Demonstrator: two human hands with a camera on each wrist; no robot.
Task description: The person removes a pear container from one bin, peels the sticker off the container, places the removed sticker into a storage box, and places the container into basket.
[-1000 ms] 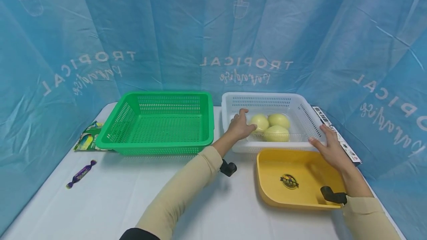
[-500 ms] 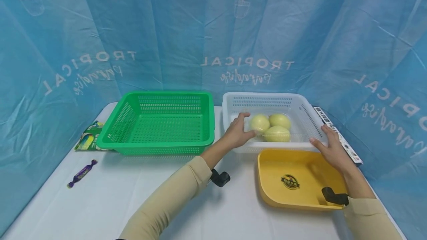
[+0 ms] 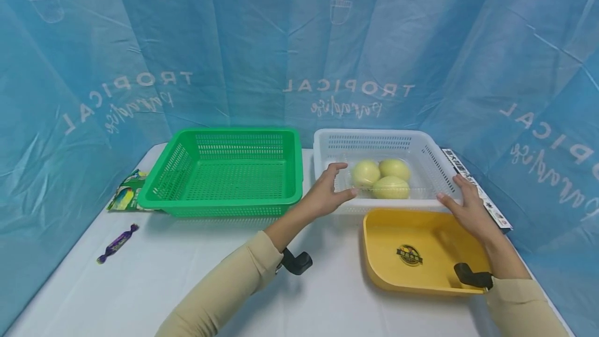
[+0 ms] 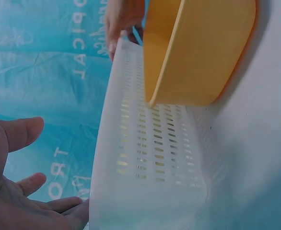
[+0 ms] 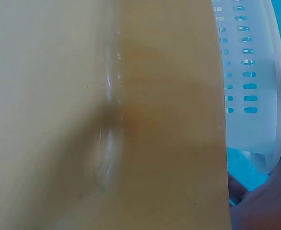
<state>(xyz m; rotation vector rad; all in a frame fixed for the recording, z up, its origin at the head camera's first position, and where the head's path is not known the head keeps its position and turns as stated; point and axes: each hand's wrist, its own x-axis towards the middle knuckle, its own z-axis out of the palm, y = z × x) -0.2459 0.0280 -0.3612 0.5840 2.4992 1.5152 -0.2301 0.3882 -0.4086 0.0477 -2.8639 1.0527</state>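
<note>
My left hand [image 3: 325,191] hovers at the left front corner of the white plastic basket [image 3: 374,204], thumb and fingers spread apart with nothing between them. My right hand [image 3: 469,211] grips that basket's right front corner, thumb and fingers on either side of the rim. Inside the basket lie three pale yellow-green round fruits [image 3: 392,188] in a clear plastic container. From the left wrist, the basket's slotted wall [image 4: 145,143] stands beside my left fingers [image 4: 30,184]. A yellow plastic basin [image 3: 386,259] with a round logo sits in front of the basket, under my right forearm.
A green slotted basket [image 3: 224,204] stands at the back left, beside a green packet [image 3: 126,191]. A purple wrapped candy [image 3: 117,244] lies on the white tablecloth [image 3: 196,254]. A printed box [image 3: 493,207] is right of the white basket. Blue curtains [image 3: 252,40] enclose the table.
My left hand has drawn back left and toward me, from over the fruits to the basket's left front corner. My right hand has stayed at the right corner.
</note>
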